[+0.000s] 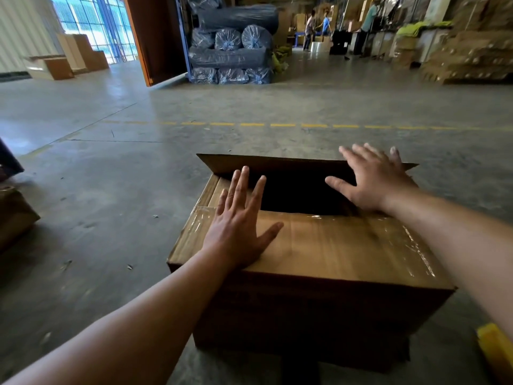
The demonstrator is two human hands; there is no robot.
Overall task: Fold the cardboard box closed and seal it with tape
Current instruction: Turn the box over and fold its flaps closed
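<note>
A yellow object [497, 345] lies on the concrete floor [116, 195] at the bottom right, cut off by the frame, so what it is cannot be told. Just beyond it the cardboard box [305, 309] stands on the floor, in the lower middle of the view. Its near flap [333, 245] is folded down flat, with shiny clear tape along its left and right ends and along its far edge. The left hand [238, 232] lies palm down on the left part of that flap, fingers straight and spread, holding nothing; the fingertips reach past the flap's far edge over the side flap and the dark opening [294, 190] that is still uncovered. The right hand [372, 182] is released too, fingers spread (slightly blurred), lying on the far flap [272, 165] at the box's right far corner; that flap stands tilted up along the far edge.

At the left edge of the view another cardboard box [14, 218] sits on the floor, partly out of frame. Farther off a dashed yellow line [283, 125] crosses the floor. Beyond it, blue plastic-wrapped rolls [233, 48] are stacked beside an orange door [155, 37]. Cartons [69, 59] stand before bright windows at far left, stacked cardboard [472, 51] at far right, and several people [324, 26] stand at the back.
</note>
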